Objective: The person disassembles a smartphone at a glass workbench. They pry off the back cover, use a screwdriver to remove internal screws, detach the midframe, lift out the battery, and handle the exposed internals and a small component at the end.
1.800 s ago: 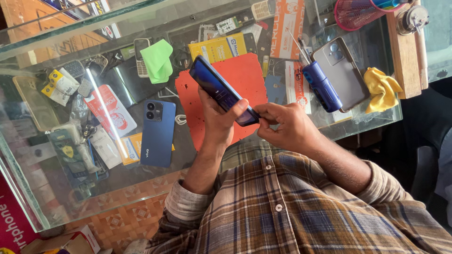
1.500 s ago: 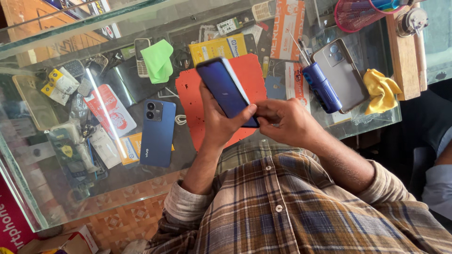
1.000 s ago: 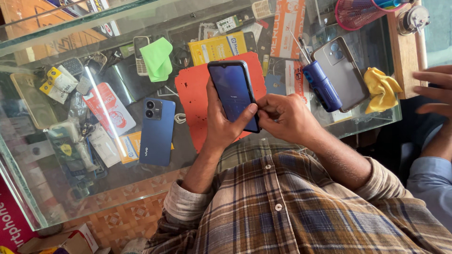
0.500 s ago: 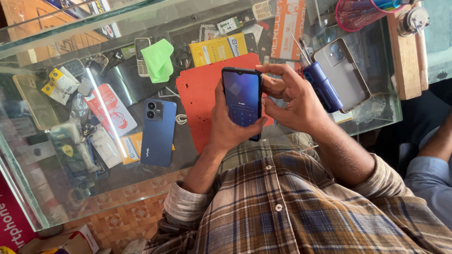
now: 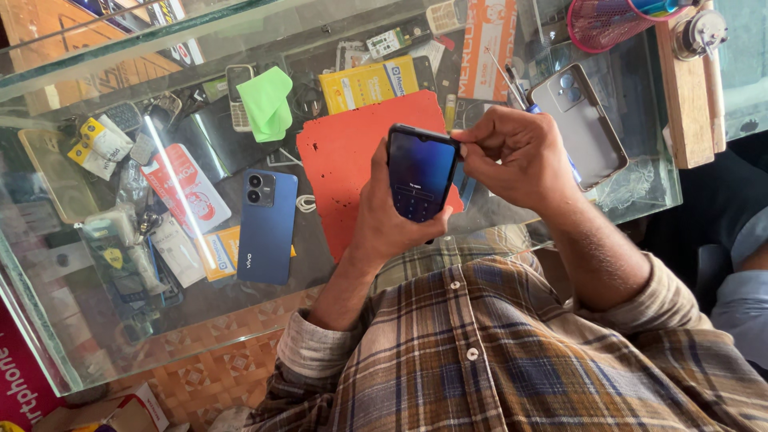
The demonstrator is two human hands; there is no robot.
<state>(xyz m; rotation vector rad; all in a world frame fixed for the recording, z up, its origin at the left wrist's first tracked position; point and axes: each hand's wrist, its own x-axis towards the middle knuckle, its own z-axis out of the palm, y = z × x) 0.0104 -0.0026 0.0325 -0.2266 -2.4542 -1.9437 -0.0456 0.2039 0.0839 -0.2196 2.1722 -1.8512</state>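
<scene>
My left hand point(image 5: 382, 228) holds a dark smartphone point(image 5: 422, 172) upright from behind, above a red mat point(image 5: 348, 156) on the glass counter. The phone's screen faces me and is lit blue. My right hand point(image 5: 516, 156) is closed at the phone's top right corner, with thumb and forefinger pinching its edge. I cannot tell whether a small tool sits between those fingers. A blue-handled screwdriver point(image 5: 512, 84) pokes out behind my right hand.
A blue phone point(image 5: 268, 226) lies back up left of the mat, with a green cloth point(image 5: 268, 102) beyond it. A grey phone point(image 5: 580, 124), a pink mesh pen cup point(image 5: 608, 20) and a wooden block point(image 5: 688, 88) stand on the right. Another person's sleeve point(image 5: 740, 304) shows at the right edge.
The phone turned from tilted to upright with its lit screen toward me. My right hand moved from its lower side to its top corner. Another person's hand came and left; the yellow cloth is gone.
</scene>
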